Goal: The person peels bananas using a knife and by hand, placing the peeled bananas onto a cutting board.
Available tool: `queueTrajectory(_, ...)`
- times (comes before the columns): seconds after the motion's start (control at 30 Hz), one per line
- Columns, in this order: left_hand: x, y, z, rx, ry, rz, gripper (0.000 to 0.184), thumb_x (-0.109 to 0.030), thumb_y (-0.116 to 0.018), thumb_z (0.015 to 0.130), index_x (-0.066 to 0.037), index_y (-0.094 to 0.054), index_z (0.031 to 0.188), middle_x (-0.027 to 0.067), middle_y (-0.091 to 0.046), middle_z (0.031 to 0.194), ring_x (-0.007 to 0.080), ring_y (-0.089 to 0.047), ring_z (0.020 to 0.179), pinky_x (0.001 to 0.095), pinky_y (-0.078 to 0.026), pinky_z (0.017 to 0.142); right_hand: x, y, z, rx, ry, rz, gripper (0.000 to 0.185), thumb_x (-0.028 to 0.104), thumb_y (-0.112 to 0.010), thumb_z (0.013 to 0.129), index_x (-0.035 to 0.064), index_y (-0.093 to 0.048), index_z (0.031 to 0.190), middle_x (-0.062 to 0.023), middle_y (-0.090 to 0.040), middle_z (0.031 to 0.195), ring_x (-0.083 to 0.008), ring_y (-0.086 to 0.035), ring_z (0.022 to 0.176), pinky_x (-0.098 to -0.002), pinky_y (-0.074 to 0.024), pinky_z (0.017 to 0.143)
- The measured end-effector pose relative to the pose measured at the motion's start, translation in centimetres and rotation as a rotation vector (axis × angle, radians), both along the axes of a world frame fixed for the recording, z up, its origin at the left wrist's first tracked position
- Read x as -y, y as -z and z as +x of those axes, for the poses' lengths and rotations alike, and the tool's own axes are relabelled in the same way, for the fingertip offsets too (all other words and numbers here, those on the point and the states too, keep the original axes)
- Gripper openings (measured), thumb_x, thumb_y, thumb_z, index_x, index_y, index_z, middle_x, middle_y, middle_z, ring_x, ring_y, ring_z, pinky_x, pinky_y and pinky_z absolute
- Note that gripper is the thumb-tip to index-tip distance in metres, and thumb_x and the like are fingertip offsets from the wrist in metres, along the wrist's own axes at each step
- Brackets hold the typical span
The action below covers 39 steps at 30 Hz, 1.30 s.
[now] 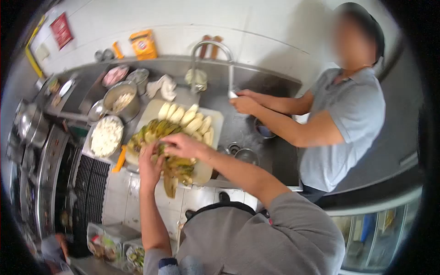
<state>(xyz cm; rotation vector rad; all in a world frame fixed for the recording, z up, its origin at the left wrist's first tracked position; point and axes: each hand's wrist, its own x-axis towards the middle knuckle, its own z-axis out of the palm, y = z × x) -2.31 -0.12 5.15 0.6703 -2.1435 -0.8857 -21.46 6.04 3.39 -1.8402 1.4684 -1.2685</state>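
A pile of yellow-green plantain peels (153, 131) lies on the white cutting board (198, 176). My left hand (150, 166) is at the near left of the pile, fingers curled around some peels. From the right, my right hand (185, 146) reaches over the pile, its fingers bent down onto the peels; the fingertips are partly hidden. One long peel (170, 184) hangs past the board's near edge. Peeled plantains (188, 117) lie in rows along the far and right sides of the board. Left of the board is an orange handle (120, 159).
A tray of white chopped pieces (106, 136) and a metal pot (133, 106) stand to the left. Beyond the board are a cloth (163, 87) and a faucet (231, 59). On the right, another person (353, 105) holds both hands under it, at the sink (275, 160).
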Motion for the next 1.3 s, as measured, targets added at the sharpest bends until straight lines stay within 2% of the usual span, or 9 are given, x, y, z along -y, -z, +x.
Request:
queueTrajectory(0.07, 0.7, -0.1, 0.1, -0.063, 0.076, -0.064, 0.048, 0.007, -0.071, 0.073, -0.003, -0.061, 0.119, 0.0126, -0.062, 0.099, 0.027, -0.058, 0.086, 0.0365, -0.049, 0.078, 0.3, 0.9, 0.0, 0.018, -0.034, 0.033, 0.042, 0.02, -0.066, 0.089, 0.0009, -0.061, 0.126, -0.0194, -0.07, 0.108, -0.0239, -0.068, 0.087, -0.0367, -0.0546, 0.08)
queueTrajectory(0.13, 1.1, -0.1, 0.4, 0.008, 0.08, 0.029, 0.044, 0.003, -0.072, 0.074, 0.001, -0.058, 0.115, 0.0111, -0.062, 0.1, 0.0226, -0.061, 0.089, 0.0339, -0.051, 0.081, -0.5, -1.1, 0.5, 0.034, -0.008, 0.181, 0.044, 0.021, -0.068, 0.089, -0.0016, -0.059, 0.127, -0.0157, -0.07, 0.1, -0.0203, -0.066, 0.086, -0.037, -0.0531, 0.08)
queueTrajectory(0.2, 1.7, 0.3, 0.1, -0.055, 0.122, 0.171, 0.036, 0.002, -0.074, 0.072, -0.002, -0.058, 0.104, 0.0094, -0.056, 0.085, 0.0217, -0.055, 0.078, 0.0333, -0.048, 0.072, -0.6, -1.0, 0.7, -0.052, 0.019, 0.141, 0.043, 0.021, -0.068, 0.089, -0.0029, -0.06, 0.124, -0.017, -0.069, 0.097, -0.0247, -0.066, 0.085, -0.036, -0.0524, 0.079)
queueTrajectory(0.3, 2.5, -0.5, 0.7, -0.016, 0.225, 0.256, 0.031, 0.001, -0.074, 0.072, -0.002, -0.054, 0.095, 0.0058, -0.052, 0.081, 0.0171, -0.049, 0.075, 0.031, -0.047, 0.071, -0.8, -1.3, 1.6, -0.068, 0.026, 0.049, 0.039, 0.018, -0.068, 0.088, -0.0019, -0.061, 0.12, -0.0186, -0.067, 0.094, -0.0299, -0.066, 0.082, -0.038, -0.0513, 0.075)
queueTrajectory(0.6, 4.5, 0.8, 1.9, -0.069, 0.375, 0.335, 0.034, 0.005, -0.072, 0.077, -0.004, -0.051, 0.102, -0.0008, -0.046, 0.089, 0.0093, -0.046, 0.08, 0.0244, -0.045, 0.074, -0.4, -2.5, 3.5, -0.134, 0.084, 0.007, 0.033, 0.011, -0.066, 0.089, -0.0033, -0.062, 0.118, -0.021, -0.068, 0.098, -0.035, -0.066, 0.083, -0.0388, -0.0511, 0.075)
queueTrajectory(0.83, 5.3, 0.9, 1.9, -0.08, 0.387, 0.373, 0.035, 0.003, -0.072, 0.076, -0.003, -0.055, 0.105, 0.0024, -0.053, 0.087, 0.0133, -0.052, 0.078, 0.0279, -0.047, 0.071, 0.2, -1.9, 3.4, -0.063, 0.134, 0.196, 0.036, 0.016, -0.068, 0.091, -0.002, -0.061, 0.121, -0.021, -0.069, 0.101, -0.03, -0.067, 0.088, -0.0368, -0.0513, 0.081)
queueTrajectory(1.03, 4.6, -1.8, 1.9, 0.068, 0.362, -0.027, 0.04, 0.001, -0.071, 0.073, -0.004, -0.062, 0.112, 0.0149, -0.064, 0.102, 0.0348, -0.063, 0.091, 0.0415, -0.053, 0.079, -0.3, -1.7, 2.8, -0.009, 0.098, 0.184, 0.039, 0.018, -0.069, 0.091, -0.0002, -0.061, 0.124, -0.0184, -0.07, 0.1, -0.0257, -0.065, 0.087, -0.0354, -0.0507, 0.082)
queueTrajectory(1.13, 3.5, -2.0, 1.8, 0.06, 0.224, -0.187, 0.029, -0.001, -0.074, 0.073, -0.002, -0.066, 0.101, 0.0154, -0.064, 0.088, 0.0319, -0.064, 0.085, 0.0381, -0.052, 0.075, -1.0, -2.5, 3.1, -0.023, 0.107, 0.213, 0.038, 0.017, -0.069, 0.091, -0.0002, -0.061, 0.123, -0.0191, -0.069, 0.098, -0.026, -0.064, 0.083, -0.0362, -0.0507, 0.08)
queueTrajectory(1.3, 3.1, -1.5, 1.9, 0.051, 0.132, -0.195, 0.025, -0.001, -0.074, 0.074, -0.001, -0.065, 0.097, 0.0147, -0.065, 0.09, 0.0334, -0.064, 0.086, 0.0404, -0.051, 0.077, -0.1, -2.0, 3.6, -0.108, 0.17, 0.063, 0.033, 0.016, -0.067, 0.091, -0.0011, -0.062, 0.119, -0.0193, -0.068, 0.092, -0.027, -0.062, 0.076, -0.0373, -0.0507, 0.074)
